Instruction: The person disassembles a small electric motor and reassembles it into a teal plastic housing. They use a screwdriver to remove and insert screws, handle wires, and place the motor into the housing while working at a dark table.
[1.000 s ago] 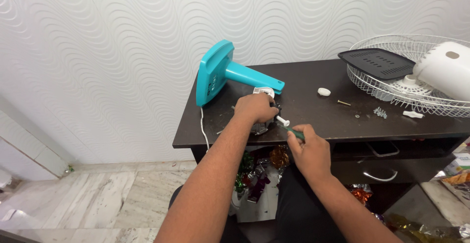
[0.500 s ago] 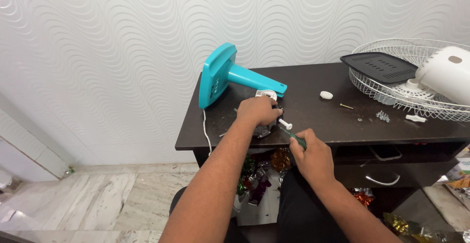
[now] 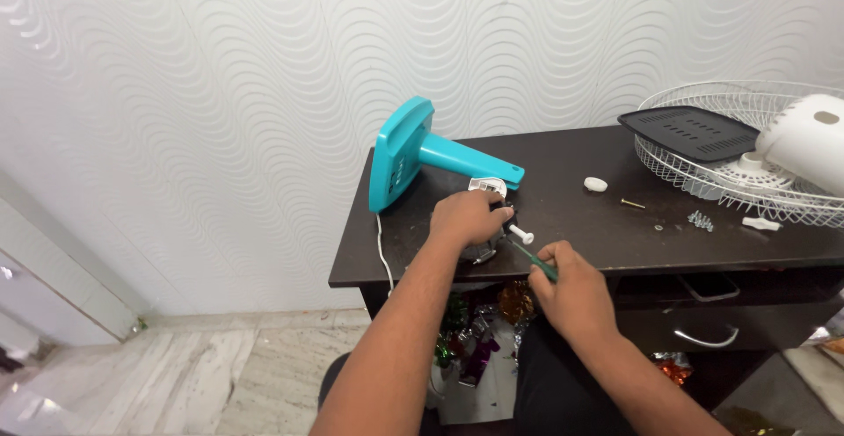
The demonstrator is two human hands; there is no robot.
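My left hand (image 3: 469,217) is clamped over a small fan motor (image 3: 490,244) lying on the dark brown table (image 3: 563,225); a white shaft (image 3: 520,234) sticks out from under the fingers. In my right hand (image 3: 570,288) is a green-handled screwdriver (image 3: 533,260), its tip pointing at the motor just below the shaft. A teal fan stand and base (image 3: 413,160) lies on its side right behind the motor. A white cord (image 3: 381,244) hangs over the table's left front edge.
On the right stands a white wire fan guard (image 3: 703,181) with a black slotted cover (image 3: 690,132) and a white fan housing (image 3: 807,142) on it. Loose screws (image 3: 701,219), a white knob (image 3: 595,185) and a white clip (image 3: 760,223) lie nearby. Drawers and shiny clutter sit below.
Both hands stay at the motor; the right hand with the screwdriver has edged slightly closer to it. The view has shifted a little to the left.
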